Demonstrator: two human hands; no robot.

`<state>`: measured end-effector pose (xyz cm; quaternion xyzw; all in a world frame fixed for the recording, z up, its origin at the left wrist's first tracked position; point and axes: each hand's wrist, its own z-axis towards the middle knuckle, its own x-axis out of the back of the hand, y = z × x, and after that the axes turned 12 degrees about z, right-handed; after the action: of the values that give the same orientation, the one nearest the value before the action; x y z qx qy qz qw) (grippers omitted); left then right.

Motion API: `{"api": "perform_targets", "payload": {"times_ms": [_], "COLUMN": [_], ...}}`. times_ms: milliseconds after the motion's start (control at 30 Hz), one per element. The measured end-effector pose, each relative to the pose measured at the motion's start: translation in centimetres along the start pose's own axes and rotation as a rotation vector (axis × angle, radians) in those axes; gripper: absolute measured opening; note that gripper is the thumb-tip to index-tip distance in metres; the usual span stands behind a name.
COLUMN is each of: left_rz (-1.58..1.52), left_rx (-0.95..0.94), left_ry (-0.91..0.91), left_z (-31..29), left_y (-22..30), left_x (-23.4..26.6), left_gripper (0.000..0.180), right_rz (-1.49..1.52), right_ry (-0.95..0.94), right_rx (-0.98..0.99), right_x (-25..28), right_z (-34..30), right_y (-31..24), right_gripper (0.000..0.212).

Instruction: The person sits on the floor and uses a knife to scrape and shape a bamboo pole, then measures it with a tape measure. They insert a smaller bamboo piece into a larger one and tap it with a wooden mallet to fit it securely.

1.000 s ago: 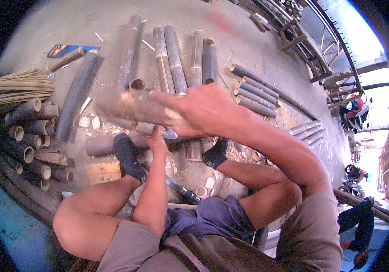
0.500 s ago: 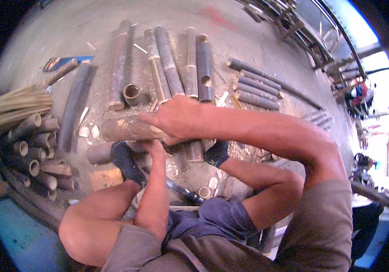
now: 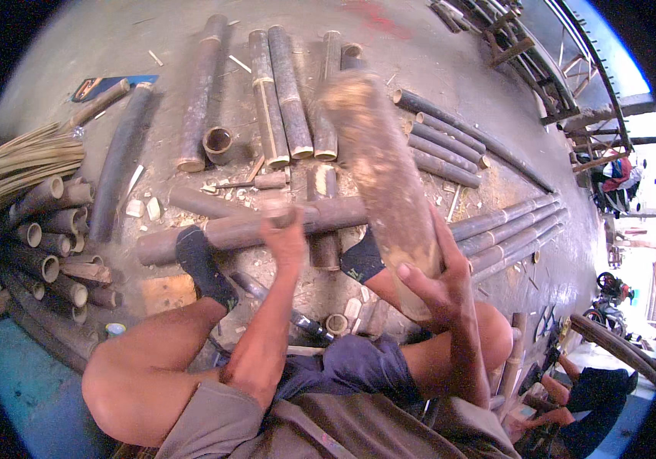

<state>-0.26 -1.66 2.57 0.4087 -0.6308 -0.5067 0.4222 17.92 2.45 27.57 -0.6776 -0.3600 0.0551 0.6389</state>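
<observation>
A thick wooden club (image 3: 381,168), brown with worn yellowish patches, is raised at a slant in my right hand (image 3: 439,279), which wraps round its lower end. Below it a dark bamboo pole (image 3: 244,231) lies crosswise on the floor, over a shorter bamboo piece (image 3: 323,249). My feet in dark socks (image 3: 199,260) are at the pole. Just above the pole my left hand (image 3: 287,237) is closed; blur hides what its fingers grip. Beyond it lies a tool with a thick wooden handle (image 3: 270,180) and a thin dark shaft.
Several bamboo poles (image 3: 286,96) lie lengthwise ahead, with a short upright tube (image 3: 218,141) beside them. Cut tubes (image 3: 41,264) are stacked at left; thinner poles (image 3: 508,237) lie at right. A long dark tool (image 3: 290,312) rests between my legs. Someone's legs (image 3: 558,394) show at lower right.
My right hand has swung from over the pole back to the right, lifting the club from level to nearly upright. My left hand has shifted slightly right and up.
</observation>
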Motion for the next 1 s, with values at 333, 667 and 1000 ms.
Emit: {"api": "perform_targets", "payload": {"times_ms": [333,667,1000], "left_rz": [0.55,0.586,0.545], "left_rx": [-0.552,-0.67,-0.727], "left_ry": [-0.788,-0.666,-0.63], "left_z": [-9.0,-3.2,-0.6], "left_y": [4.8,1.7,-1.1], "left_x": [-6.3,-7.7,-8.3], "left_gripper": [0.046,0.056,0.053], "right_rz": [0.252,0.517,0.428], "right_ry": [0.488,0.54,0.62], "right_rx": [0.123,-0.015,-0.051], "right_x": [3.4,0.8,1.4], "right_z": [-7.5,-7.2,-5.8], "right_y": [10.8,12.9,11.7], "right_gripper": [0.1,0.088,0.092]}}
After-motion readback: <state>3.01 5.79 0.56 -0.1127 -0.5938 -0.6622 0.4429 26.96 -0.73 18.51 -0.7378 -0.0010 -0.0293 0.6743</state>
